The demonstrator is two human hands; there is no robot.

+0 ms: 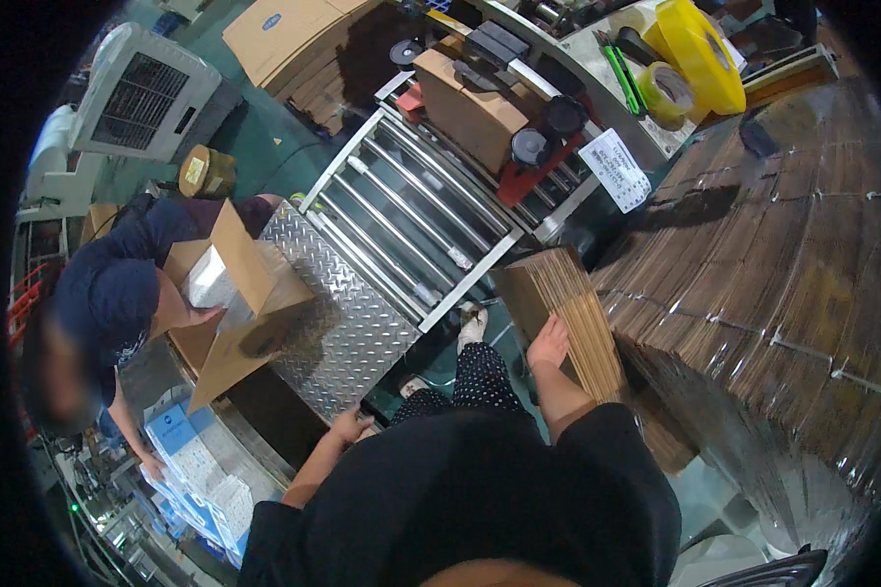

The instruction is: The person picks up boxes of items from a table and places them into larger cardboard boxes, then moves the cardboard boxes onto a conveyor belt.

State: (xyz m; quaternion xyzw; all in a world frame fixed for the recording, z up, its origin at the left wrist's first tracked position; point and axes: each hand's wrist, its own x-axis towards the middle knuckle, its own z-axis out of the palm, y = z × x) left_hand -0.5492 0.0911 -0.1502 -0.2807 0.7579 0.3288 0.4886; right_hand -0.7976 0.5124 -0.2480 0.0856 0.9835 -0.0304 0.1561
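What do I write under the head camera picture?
Right hand on stacked cardboard, while a co-worker reaches into an open box.

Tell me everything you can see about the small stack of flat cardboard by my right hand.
The stack of flat cardboard is plain brown, made up of many thin sheets packed closely together. They seem to stand on edge, pale edges facing up in narrow lines, with a darker flat face on the left. It sits beside the larger cardboard pile, near a corner of the roller conveyor. The right hand appears to rest on it.
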